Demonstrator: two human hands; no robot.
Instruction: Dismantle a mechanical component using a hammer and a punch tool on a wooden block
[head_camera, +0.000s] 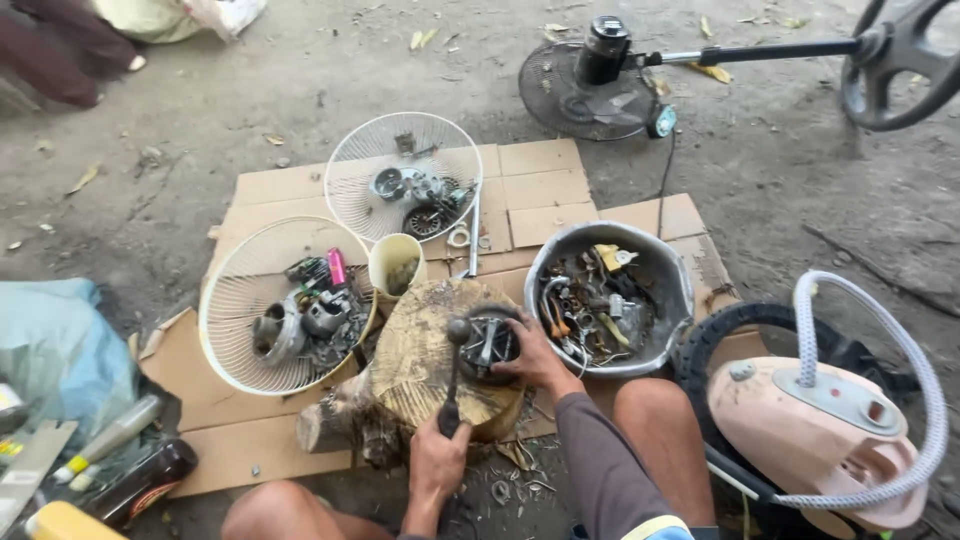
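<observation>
1. The left hand (437, 462) is clenched round the handle of a hammer (453, 372), its head just beside the motor (487, 343).
2. The right hand (533, 360) grasps that motor, steadying it on the wood stump (425, 350).
3. A glancing blow could strike the steadying fingers, which lie close.
4. The motor might skid off into the metal bowl (678, 275).

A single head-worn view looks steeply down and forward from a seated person's eye level, over their own knees to the wood stump (440, 350) close below, near the bottom middle of the picture. Farther up the frame the flattened cardboard (540, 185) and bare dirt ground (250, 90) stretch away (a dark standing fan (600, 85) lies near the top edge). With only this camera, no second view shares the scene.
</observation>
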